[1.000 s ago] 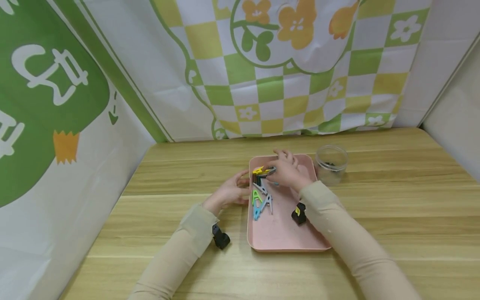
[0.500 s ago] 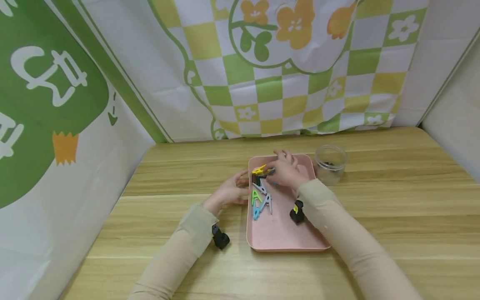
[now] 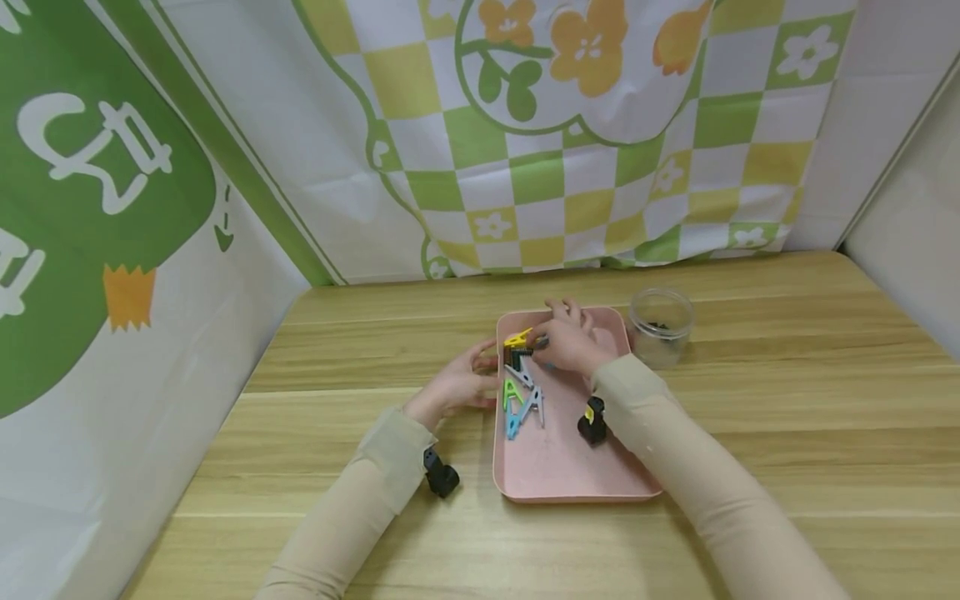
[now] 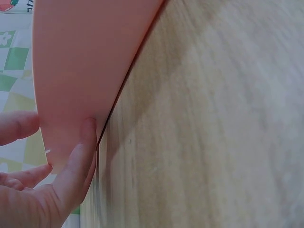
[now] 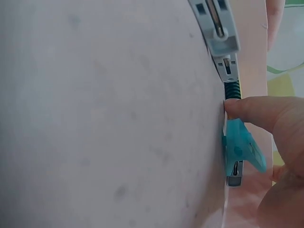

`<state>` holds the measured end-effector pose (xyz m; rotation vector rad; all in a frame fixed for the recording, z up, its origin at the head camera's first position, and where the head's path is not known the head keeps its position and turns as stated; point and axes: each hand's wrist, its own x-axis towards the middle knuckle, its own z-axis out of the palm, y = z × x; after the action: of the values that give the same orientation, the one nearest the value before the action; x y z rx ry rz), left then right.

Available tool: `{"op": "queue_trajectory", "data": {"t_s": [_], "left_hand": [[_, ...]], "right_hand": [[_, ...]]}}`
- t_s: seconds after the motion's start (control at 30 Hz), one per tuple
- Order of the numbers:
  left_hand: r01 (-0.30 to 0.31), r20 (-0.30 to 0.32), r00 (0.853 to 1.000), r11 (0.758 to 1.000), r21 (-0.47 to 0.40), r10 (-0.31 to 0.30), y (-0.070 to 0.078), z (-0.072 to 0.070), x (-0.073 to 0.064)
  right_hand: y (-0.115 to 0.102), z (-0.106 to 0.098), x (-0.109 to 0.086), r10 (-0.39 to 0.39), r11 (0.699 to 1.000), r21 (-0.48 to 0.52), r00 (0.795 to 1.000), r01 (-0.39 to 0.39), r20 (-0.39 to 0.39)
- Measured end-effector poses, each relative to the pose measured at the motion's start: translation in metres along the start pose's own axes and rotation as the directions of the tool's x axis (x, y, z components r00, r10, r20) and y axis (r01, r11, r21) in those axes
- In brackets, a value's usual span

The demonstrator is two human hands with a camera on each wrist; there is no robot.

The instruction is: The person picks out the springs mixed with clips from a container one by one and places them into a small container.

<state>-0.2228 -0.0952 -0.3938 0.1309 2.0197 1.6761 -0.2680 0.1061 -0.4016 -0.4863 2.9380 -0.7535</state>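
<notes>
My left hand [image 3: 456, 385] touches the outside of the pink tray [image 3: 581, 467], its fingers spread along the left wall and rim. Inside the tray's far half is my right hand [image 3: 573, 343], its thumb tip at the end of a dark ribbed coil [image 5: 232, 90] in the right wrist view. I cannot tell whether thumb and finger pinch it. A yellow clothespin [image 3: 517, 340] lies by the fingertips. Below are grey clothespins [image 3: 534, 403], a green clothespin [image 3: 512, 390] and a blue clothespin [image 3: 513, 427], along the left wall. A teal clothespin [image 5: 237, 145] sits beside the thumb.
A clear round jar [image 3: 662, 329] with small dark pieces inside stands right of the tray's far corner. The wooden table [image 3: 787, 375] reaches a checked cloth [image 3: 570, 183] at the back. Black wrist cameras hang under both sleeves.
The right hand has shifted very slightly within the tray. The left hand keeps its place at the tray's wall, and the clothespins lie as before.
</notes>
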Motion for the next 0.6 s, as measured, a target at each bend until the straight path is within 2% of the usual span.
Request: {"op": "queue_trajectory", "data": {"t_s": [0.23,0.6], "left_hand": [[0.03,-0.024,0.999,1.0,0.005,-0.03,0.0009,0.0015,0.0008],[0.031,-0.032,0.999,0.999,0.027,-0.03,0.0031,0.0023,-0.0026]], "right_hand": [[-0.0013,0.0006,0.0008,-0.006,1.0,-0.012,1.0,0.006,-0.002],[-0.0022,0.0012,0.0016,0.001,1.0,-0.023,1.0,-0.001,0.002]]}}
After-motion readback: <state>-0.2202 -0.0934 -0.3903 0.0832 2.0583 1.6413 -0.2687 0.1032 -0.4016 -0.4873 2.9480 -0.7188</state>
